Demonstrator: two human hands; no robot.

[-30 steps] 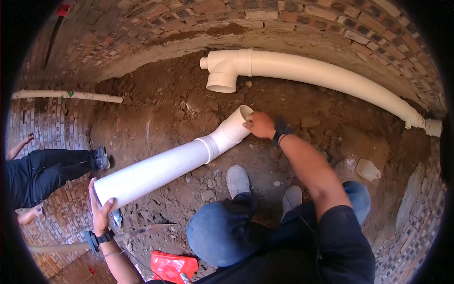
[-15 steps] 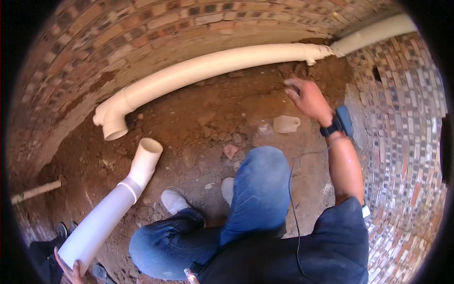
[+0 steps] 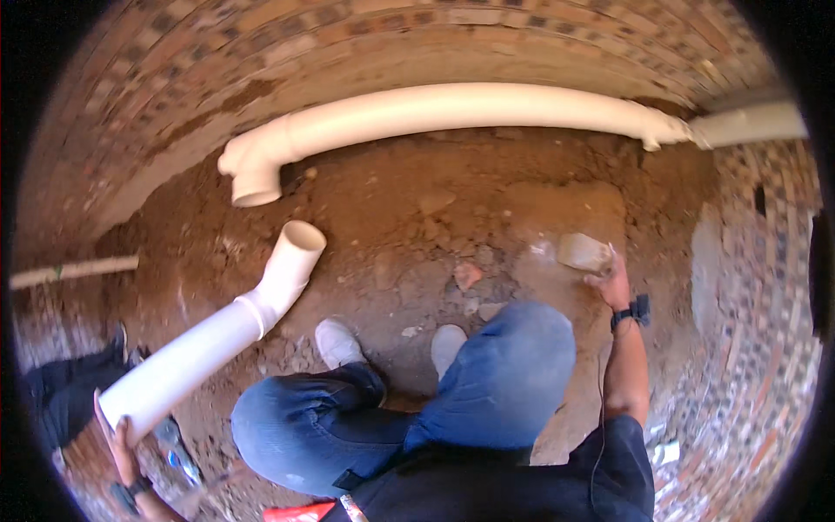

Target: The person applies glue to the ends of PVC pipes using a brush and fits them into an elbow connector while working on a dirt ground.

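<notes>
My left hand [image 3: 122,445], at the lower left, is closed round the near end of a white plastic pipe [image 3: 196,361]. This pipe slants up over the dirt to an elbow [image 3: 283,278], whose open mouth faces up. On the right, my right hand [image 3: 614,285] grips the end of a pale, translucent plastic container [image 3: 581,252], low over the soil. A long cream pipe [image 3: 470,106] lies along the brick wall. Its branch fitting [image 3: 257,181] has an open mouth pointing toward me, apart from the elbow.
Brick walls [image 3: 739,304] rise on the right and at the back. Loose dirt with a reddish stone [image 3: 467,276] lies before my shoes [image 3: 337,344]. A thin pale pipe [image 3: 78,271] sticks out at the left, near dark clothing [image 3: 65,396]. A thin cable [image 3: 600,391] hangs along my right arm.
My right hand has come down from above the soil near the long pipe and taken hold of the plastic container. My left hand stays on the white pipe. The view has shifted.
</notes>
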